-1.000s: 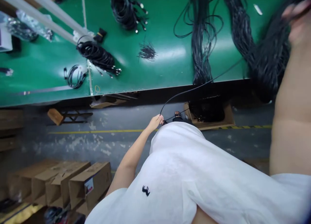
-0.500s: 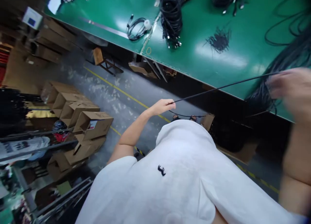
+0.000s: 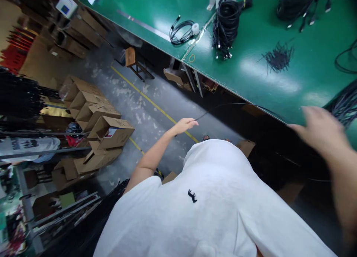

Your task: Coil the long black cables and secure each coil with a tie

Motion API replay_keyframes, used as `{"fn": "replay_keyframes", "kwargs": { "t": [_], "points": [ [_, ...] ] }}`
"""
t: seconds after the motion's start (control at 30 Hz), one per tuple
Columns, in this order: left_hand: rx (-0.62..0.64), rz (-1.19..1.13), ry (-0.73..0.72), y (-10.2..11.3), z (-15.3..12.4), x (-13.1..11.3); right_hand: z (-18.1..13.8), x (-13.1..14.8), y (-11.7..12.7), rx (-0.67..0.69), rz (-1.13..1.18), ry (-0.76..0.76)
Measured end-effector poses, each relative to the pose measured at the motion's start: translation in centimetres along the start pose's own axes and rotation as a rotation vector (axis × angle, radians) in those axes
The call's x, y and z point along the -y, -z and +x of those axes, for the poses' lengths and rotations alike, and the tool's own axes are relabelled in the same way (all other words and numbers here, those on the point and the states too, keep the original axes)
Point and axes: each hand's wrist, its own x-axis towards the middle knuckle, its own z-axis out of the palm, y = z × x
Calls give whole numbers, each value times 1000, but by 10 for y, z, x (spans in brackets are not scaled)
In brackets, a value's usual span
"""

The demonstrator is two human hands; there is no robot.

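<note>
My left hand (image 3: 185,126) is out over the floor, its fingers closed on a thin black cable (image 3: 237,103). From there the cable arcs to the right toward the table's front edge, its far part faint and blurred. My right hand (image 3: 323,134) is at that edge, smeared by motion, with thumb and fingers apart and nothing seen gripped between them. Just beyond it lies a thick bundle of black cables (image 3: 346,104), partly covered by the hand and cut off by the frame.
On the green table (image 3: 267,86) are a tied cable bundle (image 3: 227,24), another bundle (image 3: 297,6), a coiled cable (image 3: 181,33), a heap of short black pieces (image 3: 278,58) and a rubber band (image 3: 192,58). A wooden stool (image 3: 130,57) and cardboard boxes (image 3: 111,132) stand on the floor.
The cable was taut between both hands; now it hangs slack in an arc. My right hand has come down and left, its fingers spreading. The view has shifted so the table items appear further right.
</note>
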Motion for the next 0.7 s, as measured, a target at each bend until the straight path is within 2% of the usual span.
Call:
{"fn": "replay_keyframes", "kwargs": {
  "t": [0.1, 0.13, 0.17, 0.2, 0.23, 0.3, 0.33, 0.37, 0.4, 0.47, 0.53, 0.57, 0.63, 0.7],
  "points": [
    [310, -323, -101, -25, -4, -45, -2, 41, -76, 336, 83, 196],
    [345, -437, -113, -25, -6, -56, -3, 49, -98, 458, 162, 208],
    [326, -566, -118, -20, -8, -62, -6, 52, -116, 550, 250, 169],
    [249, -712, -118, -11, -11, -65, -10, 48, -126, 586, 320, 86],
    [126, -860, -118, 1, -13, -65, -17, 37, -129, 569, 351, -18],
    [-154, -1104, -98, 26, -15, -55, -34, 2, -120, 423, 257, -198],
    [-264, -1179, -72, 34, -15, -49, -43, -15, -111, 361, 142, -233],
    [-333, -1215, -34, 39, -14, -43, -53, -29, -103, 367, 0, -212],
    [-363, -1206, 10, 38, -11, -39, -61, -37, -95, 435, -136, -149],
    [-332, -1066, 92, 20, -1, -36, -74, -29, -86, 647, -304, 17],
    [-224, -849, 123, -12, 11, -42, -76, 6, -84, 804, -305, 165],
    [-148, -748, 114, -30, 16, -48, -71, 28, -83, 826, -272, 220],
    [18, -586, 41, -62, 22, -59, -52, 68, -81, 779, -236, 283],
    [176, -463, -57, -82, 23, -68, -26, 90, -73, 684, -239, 261]
  ]
}}
